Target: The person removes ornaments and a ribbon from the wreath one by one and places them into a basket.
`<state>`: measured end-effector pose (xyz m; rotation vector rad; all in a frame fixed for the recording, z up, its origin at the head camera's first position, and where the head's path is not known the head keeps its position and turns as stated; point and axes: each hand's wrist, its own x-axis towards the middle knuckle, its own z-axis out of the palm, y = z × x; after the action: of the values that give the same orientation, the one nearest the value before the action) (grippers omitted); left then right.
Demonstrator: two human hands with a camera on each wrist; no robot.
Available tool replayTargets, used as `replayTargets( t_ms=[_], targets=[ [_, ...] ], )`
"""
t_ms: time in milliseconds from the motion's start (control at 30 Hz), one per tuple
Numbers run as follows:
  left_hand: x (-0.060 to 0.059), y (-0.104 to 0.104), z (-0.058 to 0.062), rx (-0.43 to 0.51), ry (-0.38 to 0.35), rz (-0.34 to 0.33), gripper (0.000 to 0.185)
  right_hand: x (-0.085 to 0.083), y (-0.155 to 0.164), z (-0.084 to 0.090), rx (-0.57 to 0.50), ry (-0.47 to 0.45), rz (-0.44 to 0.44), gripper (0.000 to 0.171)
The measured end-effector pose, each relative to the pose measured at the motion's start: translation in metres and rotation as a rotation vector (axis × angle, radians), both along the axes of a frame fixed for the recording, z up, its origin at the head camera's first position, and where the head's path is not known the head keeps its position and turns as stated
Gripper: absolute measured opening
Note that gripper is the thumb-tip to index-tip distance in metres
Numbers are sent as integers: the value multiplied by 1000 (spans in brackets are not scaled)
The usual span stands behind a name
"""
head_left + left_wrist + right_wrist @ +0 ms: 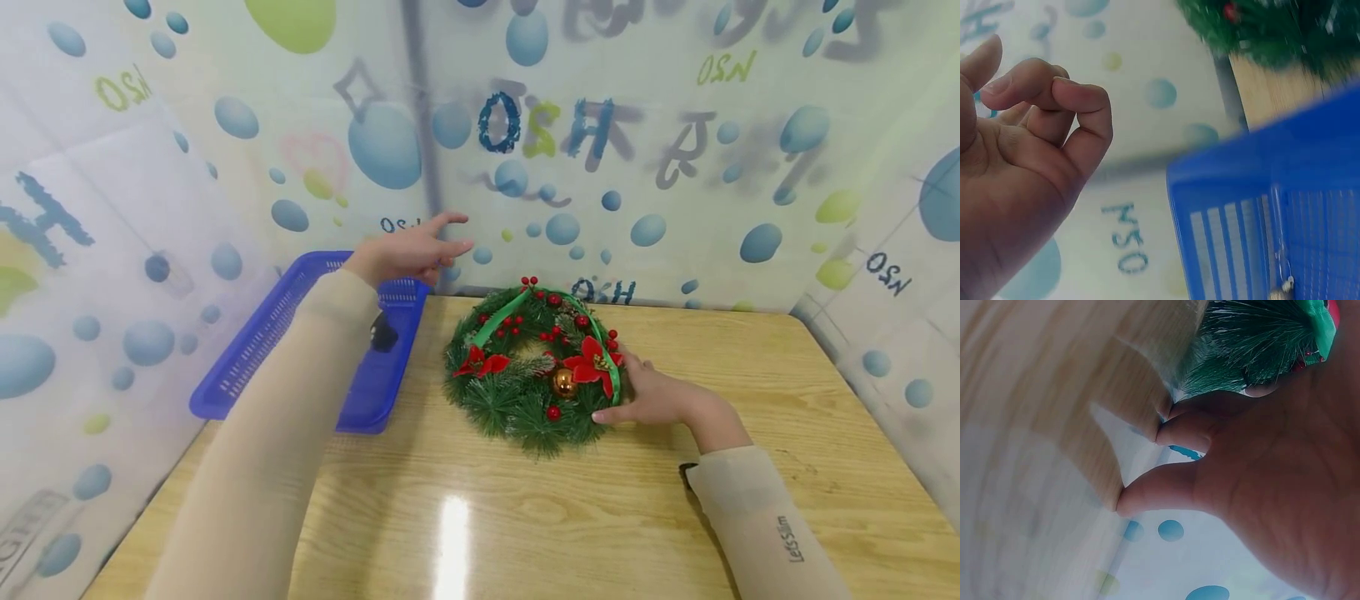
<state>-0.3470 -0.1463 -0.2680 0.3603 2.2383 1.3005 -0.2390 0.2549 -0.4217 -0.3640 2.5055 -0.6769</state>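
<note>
A green Christmas wreath (534,371) with red flowers, red berries, a gold bauble and a green ribbon lies flat on the wooden table (525,517). My right hand (626,392) grips the wreath's right rim, thumb at the lower edge and fingers along the side. In the right wrist view that right hand (1260,481) has two fingertips down on the table (1035,394) beside the wreath's needles (1241,356). My left hand (450,242) hangs in the air over the far corner of a blue basket (247,358). Its fingers (1079,106) are loosely curled and hold nothing.
The blue slotted basket (1310,206) sits at the table's back left with a small dark object (384,333) inside. Bubble-printed sheeting (675,167) walls the table at the back and on both sides. Bare tabletop lies in front of the wreath and to its right.
</note>
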Motion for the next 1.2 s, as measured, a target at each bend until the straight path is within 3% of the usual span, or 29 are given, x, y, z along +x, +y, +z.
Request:
replayTargets(
  t_ms=[400, 500, 833, 1200],
  targets=[
    [8, 59, -3, 8, 29, -77, 70, 0, -1, 0, 6, -20, -13, 145],
    [6, 72, -8, 16, 42, -89, 68, 0, 0, 1, 7, -19, -14, 145],
    [-6, 107, -56, 91, -41, -118, 59, 0, 1, -1, 3, -10, -15, 145],
    [-5, 135, -97, 67, -130, -60, 49, -3, 1, -3, 37, -19, -24, 146]
  ],
)
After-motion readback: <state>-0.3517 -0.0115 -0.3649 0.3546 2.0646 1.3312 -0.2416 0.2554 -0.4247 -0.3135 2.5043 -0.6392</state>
